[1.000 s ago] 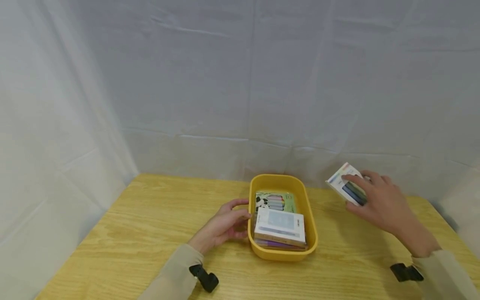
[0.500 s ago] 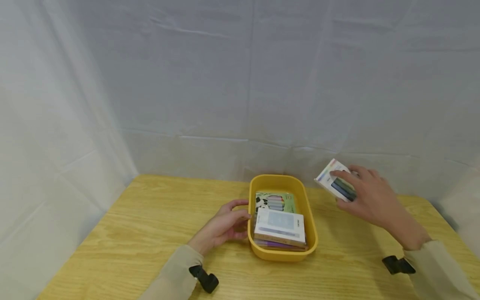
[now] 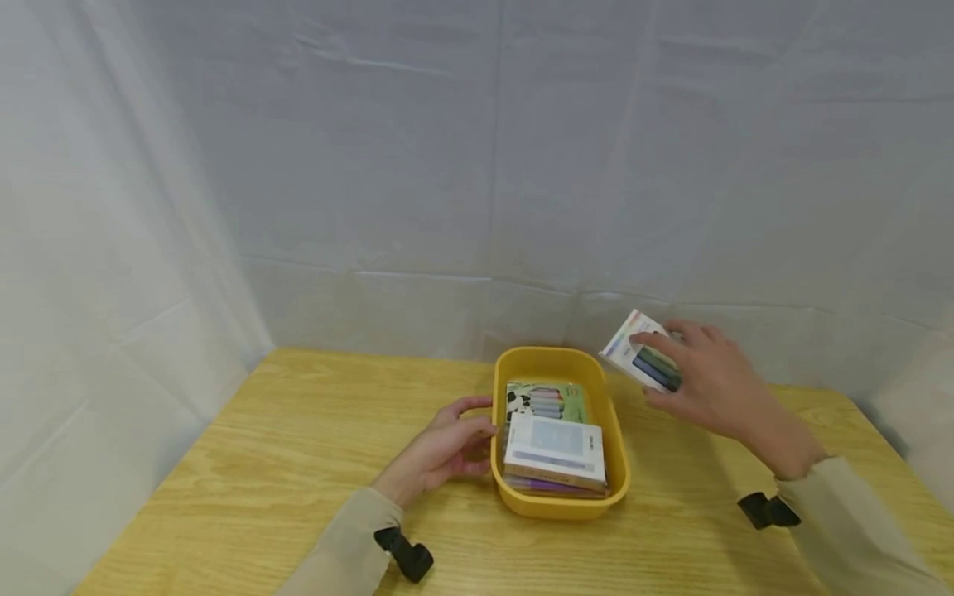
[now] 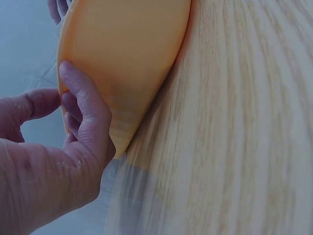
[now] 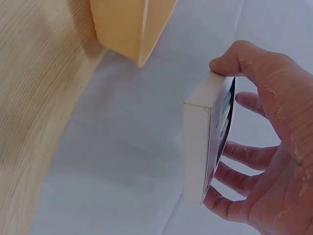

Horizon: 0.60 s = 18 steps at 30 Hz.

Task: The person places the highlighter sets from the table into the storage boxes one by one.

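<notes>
A yellow plastic bin (image 3: 555, 507) stands on the table. My left hand (image 3: 447, 443) pinches its left rim, thumb and fingers on either side of the wall, as the left wrist view confirms. Up beyond the bin's right side, my right hand (image 3: 708, 381) holds a small white box (image 3: 626, 352) by its edges, tilted and off the table. Dark green and blue sticks show on its face, and a rainbow strip runs along one end. In the right wrist view the thumb lies on one edge of the box (image 5: 196, 152), the fingers along the opposite side.
Inside the bin lie a green packet with a panda and coloured sticks (image 3: 570, 403), a white box (image 3: 555, 447) over it, and a purple flat item (image 3: 555, 487) beneath. White sheeting (image 3: 417, 165) hangs behind the wooden table (image 3: 313, 422). Each wrist wears a black strap (image 3: 405, 555).
My right hand has moved left and slightly upward with the white box, closer to the bin. The left hand stays at the bin's rim.
</notes>
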Each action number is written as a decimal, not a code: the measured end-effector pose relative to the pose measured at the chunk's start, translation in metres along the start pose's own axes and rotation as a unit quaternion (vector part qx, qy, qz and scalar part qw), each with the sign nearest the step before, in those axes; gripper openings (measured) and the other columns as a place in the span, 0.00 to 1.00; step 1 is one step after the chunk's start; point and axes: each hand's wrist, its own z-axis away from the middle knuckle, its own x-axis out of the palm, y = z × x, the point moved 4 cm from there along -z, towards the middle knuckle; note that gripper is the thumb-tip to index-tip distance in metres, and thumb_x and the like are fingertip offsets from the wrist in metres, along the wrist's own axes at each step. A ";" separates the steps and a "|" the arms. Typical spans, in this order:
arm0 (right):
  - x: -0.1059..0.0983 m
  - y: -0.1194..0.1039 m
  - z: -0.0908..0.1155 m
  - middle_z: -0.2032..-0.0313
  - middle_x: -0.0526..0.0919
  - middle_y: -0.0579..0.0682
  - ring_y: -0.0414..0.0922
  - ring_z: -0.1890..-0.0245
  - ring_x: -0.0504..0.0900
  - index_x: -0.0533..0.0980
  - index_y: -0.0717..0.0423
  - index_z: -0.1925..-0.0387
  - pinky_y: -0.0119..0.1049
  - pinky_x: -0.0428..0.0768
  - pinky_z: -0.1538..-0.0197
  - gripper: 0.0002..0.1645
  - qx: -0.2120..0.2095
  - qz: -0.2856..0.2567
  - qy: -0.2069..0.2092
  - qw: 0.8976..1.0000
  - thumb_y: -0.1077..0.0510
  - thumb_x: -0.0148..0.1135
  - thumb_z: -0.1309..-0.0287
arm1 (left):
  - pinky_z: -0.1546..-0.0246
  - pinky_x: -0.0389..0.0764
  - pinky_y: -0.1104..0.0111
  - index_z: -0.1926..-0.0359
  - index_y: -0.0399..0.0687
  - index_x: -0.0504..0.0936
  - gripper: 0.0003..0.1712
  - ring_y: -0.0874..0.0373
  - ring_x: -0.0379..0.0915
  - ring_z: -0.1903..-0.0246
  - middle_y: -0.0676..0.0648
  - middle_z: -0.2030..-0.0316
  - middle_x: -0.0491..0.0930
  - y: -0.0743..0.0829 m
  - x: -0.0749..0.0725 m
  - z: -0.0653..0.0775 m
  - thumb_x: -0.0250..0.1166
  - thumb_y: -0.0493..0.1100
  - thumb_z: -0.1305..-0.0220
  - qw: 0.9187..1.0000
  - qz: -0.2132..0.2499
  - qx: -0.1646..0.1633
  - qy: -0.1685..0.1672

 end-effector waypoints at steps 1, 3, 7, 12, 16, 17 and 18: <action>0.000 -0.002 -0.001 0.38 0.74 0.69 0.69 0.46 0.75 0.73 0.44 0.34 0.67 0.77 0.51 0.38 -0.003 0.000 0.000 1.000 0.46 0.72 0.46 | 0.69 0.81 0.69 0.29 0.47 0.65 0.34 0.55 0.75 0.61 0.41 0.49 0.77 0.000 0.000 0.000 0.61 0.39 0.34 1.000 -0.001 0.000 0.000; 0.002 -0.005 -0.004 0.38 0.74 0.68 0.68 0.46 0.75 0.73 0.43 0.34 0.67 0.77 0.50 0.38 -0.006 -0.001 -0.003 1.000 0.46 0.73 0.46 | 0.69 0.81 0.69 0.28 0.47 0.65 0.34 0.55 0.75 0.61 0.41 0.49 0.77 0.000 -0.001 0.001 0.61 0.39 0.34 1.000 -0.002 -0.001 0.000; 0.005 -0.011 -0.011 0.37 0.74 0.67 0.68 0.45 0.76 0.73 0.43 0.33 0.67 0.77 0.48 0.38 -0.012 -0.008 -0.010 1.000 0.46 0.73 0.46 | 0.69 0.82 0.69 0.28 0.48 0.64 0.34 0.55 0.75 0.60 0.40 0.47 0.77 0.000 -0.002 0.001 0.61 0.39 0.34 1.000 -0.003 -0.006 0.002; 0.008 -0.019 -0.023 0.36 0.74 0.66 0.68 0.43 0.75 0.73 0.42 0.33 0.67 0.78 0.49 0.38 -0.029 -0.014 -0.020 0.999 0.45 0.74 0.46 | 0.68 0.82 0.69 0.28 0.48 0.64 0.34 0.54 0.75 0.59 0.39 0.46 0.76 0.002 -0.003 0.002 0.61 0.40 0.33 1.000 -0.002 -0.007 0.005; 0.010 -0.025 -0.029 0.36 0.74 0.65 0.67 0.42 0.76 0.75 0.42 0.34 0.66 0.79 0.48 0.39 -0.041 -0.014 -0.024 0.999 0.44 0.76 0.47 | 0.68 0.82 0.69 0.28 0.48 0.64 0.34 0.54 0.75 0.59 0.39 0.45 0.75 0.003 -0.002 0.003 0.61 0.39 0.33 1.000 -0.001 -0.004 0.005; 0.010 -0.026 -0.031 0.36 0.74 0.65 0.67 0.42 0.76 0.75 0.42 0.34 0.66 0.79 0.47 0.38 -0.043 -0.016 -0.026 0.999 0.45 0.76 0.47 | 0.68 0.82 0.69 0.28 0.48 0.64 0.34 0.54 0.75 0.59 0.39 0.45 0.75 0.003 -0.001 0.003 0.61 0.39 0.33 1.000 -0.001 -0.004 0.004; 0.011 -0.028 -0.032 0.35 0.74 0.65 0.67 0.41 0.76 0.75 0.42 0.34 0.66 0.78 0.46 0.38 -0.044 -0.018 -0.029 0.998 0.45 0.76 0.47 | 0.68 0.82 0.69 0.28 0.48 0.64 0.34 0.54 0.75 0.59 0.39 0.44 0.75 0.003 -0.001 0.004 0.60 0.39 0.33 1.000 -0.001 -0.004 0.004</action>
